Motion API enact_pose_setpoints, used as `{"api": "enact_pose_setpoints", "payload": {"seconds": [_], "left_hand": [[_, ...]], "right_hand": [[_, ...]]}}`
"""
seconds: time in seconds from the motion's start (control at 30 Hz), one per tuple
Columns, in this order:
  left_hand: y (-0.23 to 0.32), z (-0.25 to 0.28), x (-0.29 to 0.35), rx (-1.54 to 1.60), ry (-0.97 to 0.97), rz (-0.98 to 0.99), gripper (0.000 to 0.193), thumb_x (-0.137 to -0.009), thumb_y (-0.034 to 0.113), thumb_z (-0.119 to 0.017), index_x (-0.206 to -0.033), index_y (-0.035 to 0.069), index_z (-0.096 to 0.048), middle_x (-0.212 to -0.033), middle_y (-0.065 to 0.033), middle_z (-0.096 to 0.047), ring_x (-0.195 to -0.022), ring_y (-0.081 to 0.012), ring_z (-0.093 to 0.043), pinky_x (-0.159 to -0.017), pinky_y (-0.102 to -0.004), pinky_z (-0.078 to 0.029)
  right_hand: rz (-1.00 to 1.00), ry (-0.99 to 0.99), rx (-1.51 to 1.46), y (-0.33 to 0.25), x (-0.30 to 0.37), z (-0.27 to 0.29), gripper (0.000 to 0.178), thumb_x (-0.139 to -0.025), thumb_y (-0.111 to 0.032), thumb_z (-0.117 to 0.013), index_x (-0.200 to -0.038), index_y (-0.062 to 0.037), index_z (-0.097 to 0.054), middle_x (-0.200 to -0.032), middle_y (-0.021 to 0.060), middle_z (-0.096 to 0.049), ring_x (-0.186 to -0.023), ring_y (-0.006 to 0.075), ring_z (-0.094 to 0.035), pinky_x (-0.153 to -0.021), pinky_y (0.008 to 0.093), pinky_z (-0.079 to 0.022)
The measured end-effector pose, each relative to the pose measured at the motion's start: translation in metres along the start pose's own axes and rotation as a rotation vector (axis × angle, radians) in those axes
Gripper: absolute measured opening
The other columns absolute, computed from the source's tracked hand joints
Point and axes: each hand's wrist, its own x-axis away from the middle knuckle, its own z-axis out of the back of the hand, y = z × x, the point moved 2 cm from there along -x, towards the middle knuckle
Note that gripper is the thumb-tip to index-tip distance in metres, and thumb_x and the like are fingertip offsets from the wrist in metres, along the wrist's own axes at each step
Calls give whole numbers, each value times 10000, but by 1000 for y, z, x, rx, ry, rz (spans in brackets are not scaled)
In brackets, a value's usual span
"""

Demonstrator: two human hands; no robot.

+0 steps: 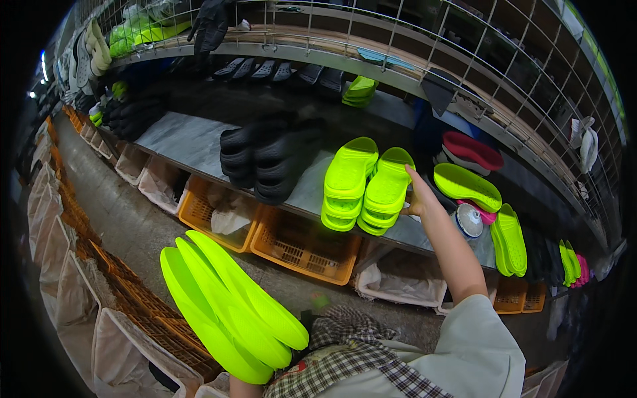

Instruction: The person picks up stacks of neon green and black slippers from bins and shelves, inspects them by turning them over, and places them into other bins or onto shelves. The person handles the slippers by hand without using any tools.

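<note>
Several neon yellow-green clogs (232,302), pressed together in a bundle, are held up at the lower left. Only a bit of my left forearm (244,389) shows under them; the left hand itself is hidden behind the bundle. My right arm reaches out to the bench, where two neighbouring stacks of neon clogs stand, a left stack (350,169) and a right stack (387,182). At the right stack's outer side is my right hand (417,196), its thumb by the upper clog's rim and its fingers curled against the side, partly hidden.
Black clogs (269,156) stand in stacks on the grey bench (192,140). Right of my hand are a neon clog (468,186), a red one (472,149), a round white-topped container (469,220) and another neon stack (509,239). Orange crates (305,242) sit below; wire mesh (458,40) rises behind.
</note>
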Motion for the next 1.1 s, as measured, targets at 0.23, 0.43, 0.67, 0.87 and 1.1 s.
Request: {"api": "enact_pose_setpoints", "payload": {"seconds": [0.23,0.43,0.67,0.87,1.1], "left_hand": [[0,2,0,-16,33,19,288,-925,229,-518,-1177,90,-525,-1025,-62,-533,-938,-202,-504,-724,-291,-448],[1,2,0,-27,33,31,297,-925,231,-518,-1187,91,-523,-1041,-66,-536,-954,-209,-508,-735,-298,-454],[3,2,1,-46,25,41,307,-926,233,-518,-1198,92,-520,-1058,-70,-538,-972,-217,-512,-748,-306,-461],[2,1,1,-43,27,54,315,-927,235,-517,-1208,93,-518,-1074,-74,-541,-988,-224,-516,-759,-314,-468],[5,1,1,-36,28,70,325,-928,237,-517,-1220,93,-516,-1092,-78,-543,-1007,-233,-520,-772,-322,-475]], "right_hand": [[-105,122,31,2,-49,24,442,-780,-396,-705,-1130,-176,-547,-1113,52,-484,-1026,178,-447,-828,434,-351],[-213,44,-102,9,-75,35,480,-777,-529,-685,-1021,-131,-577,-916,5,-542,-793,109,-479,-644,282,-356],[19,100,-123,17,-83,22,618,-778,-504,-683,-1136,-21,-541,-1136,115,-571,-988,258,-565,-824,426,-473],[281,245,-21,5,-73,4,919,-738,-363,-746,-1404,-5,-223,-1293,216,-463,-1181,325,-490,-908,480,-459],[180,44,-90,-4,-58,12,703,-740,-187,-641,-1363,-119,-322,-1300,172,-445,-1156,332,-496,-904,542,-451]]}}
